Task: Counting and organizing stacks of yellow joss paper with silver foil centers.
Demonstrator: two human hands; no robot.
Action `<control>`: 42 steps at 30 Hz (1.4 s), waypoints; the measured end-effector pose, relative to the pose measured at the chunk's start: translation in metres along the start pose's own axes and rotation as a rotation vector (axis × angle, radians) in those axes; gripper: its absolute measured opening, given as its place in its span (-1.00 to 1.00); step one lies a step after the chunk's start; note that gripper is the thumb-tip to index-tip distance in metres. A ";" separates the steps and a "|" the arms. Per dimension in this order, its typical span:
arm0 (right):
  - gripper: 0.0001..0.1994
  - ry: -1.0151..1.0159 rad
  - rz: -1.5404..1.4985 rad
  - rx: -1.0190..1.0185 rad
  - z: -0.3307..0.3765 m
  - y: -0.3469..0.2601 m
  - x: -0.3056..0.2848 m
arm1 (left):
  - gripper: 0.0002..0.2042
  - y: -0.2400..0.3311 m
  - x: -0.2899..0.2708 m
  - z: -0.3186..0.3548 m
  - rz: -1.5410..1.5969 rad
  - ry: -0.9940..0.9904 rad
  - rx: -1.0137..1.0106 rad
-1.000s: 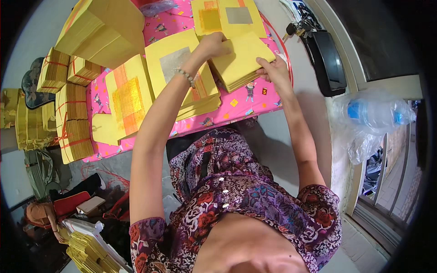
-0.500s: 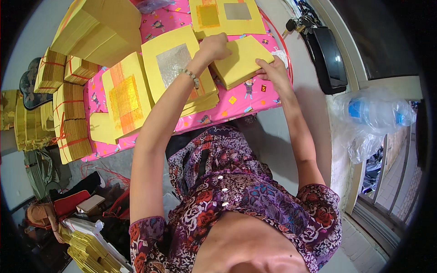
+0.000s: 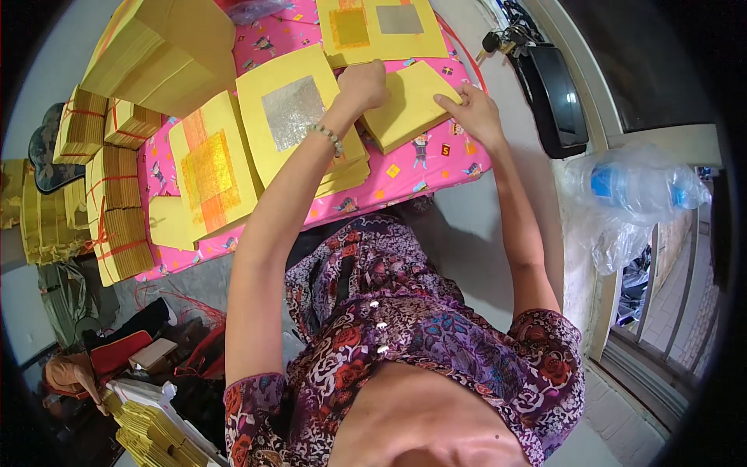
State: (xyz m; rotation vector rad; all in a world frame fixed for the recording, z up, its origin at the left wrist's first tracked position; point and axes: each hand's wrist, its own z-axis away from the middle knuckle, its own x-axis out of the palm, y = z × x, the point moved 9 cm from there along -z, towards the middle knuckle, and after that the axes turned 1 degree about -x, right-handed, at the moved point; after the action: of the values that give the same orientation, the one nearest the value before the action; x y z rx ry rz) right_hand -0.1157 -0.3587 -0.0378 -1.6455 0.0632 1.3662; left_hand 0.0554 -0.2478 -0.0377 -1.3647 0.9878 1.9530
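A: Where's the plain yellow stack (image 3: 416, 100)?
B: On the pink tabletop (image 3: 405, 159), R part, nr the R edge, set back a bit from the near edge. Lying flat.
A: Pointing which way?
B: Skewed: one corner twd the near edge, another twd the R edge. Front side runs approx. along the near edge. Long axis looks L–R, but the hand hides part, so can't be sure.
A: L hand (image 3: 364, 84)?
B: Over its L side, fingers curled in, fist-like. Tips hidden, can't tell if they grip.
A: R hand (image 3: 476, 117)?
B: At the stack's R corner. Thumb on it, forefinger a bit apart from the thumb. Can't tell if it's a pinch.
A: Neighbours?
B: Silver-patch stack (image 3: 294, 113) just L; 2-patch yellow sheet (image 3: 372, 35) behind, further from the near edge.
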 end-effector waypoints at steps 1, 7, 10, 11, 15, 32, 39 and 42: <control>-0.48 0.017 0.055 -0.015 -0.001 -0.001 0.000 | -0.54 0.000 0.001 -0.001 0.002 0.000 0.002; -0.45 0.007 0.063 -0.019 -0.006 0.010 0.005 | -0.57 0.003 0.001 0.000 -0.016 0.012 0.017; -0.45 0.000 0.022 -0.013 -0.013 0.023 0.011 | -0.56 0.004 0.000 0.002 -0.016 0.004 0.000; -0.45 -0.003 -0.013 -0.002 -0.014 0.028 0.013 | -0.57 0.005 0.000 0.002 -0.014 0.000 -0.003; -0.46 -0.002 -0.049 0.025 -0.011 0.024 0.014 | -0.58 0.002 0.000 0.002 -0.009 0.015 -0.014; -0.39 0.123 0.452 -0.554 0.033 -0.082 0.048 | -0.60 0.007 -0.003 0.007 0.006 0.162 0.079; -0.34 0.068 0.412 -0.500 0.027 -0.077 0.049 | -0.64 0.003 -0.060 0.071 0.370 0.397 0.257; -0.39 0.098 0.356 -0.526 0.025 -0.085 0.039 | -0.67 -0.016 -0.074 0.118 0.478 0.397 0.359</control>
State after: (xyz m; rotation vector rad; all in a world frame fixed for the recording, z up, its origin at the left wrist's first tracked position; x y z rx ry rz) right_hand -0.0711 -0.2762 -0.0133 -2.2202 0.0582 1.6644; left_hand 0.0289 -0.1447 0.0532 -1.4200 1.8993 1.7143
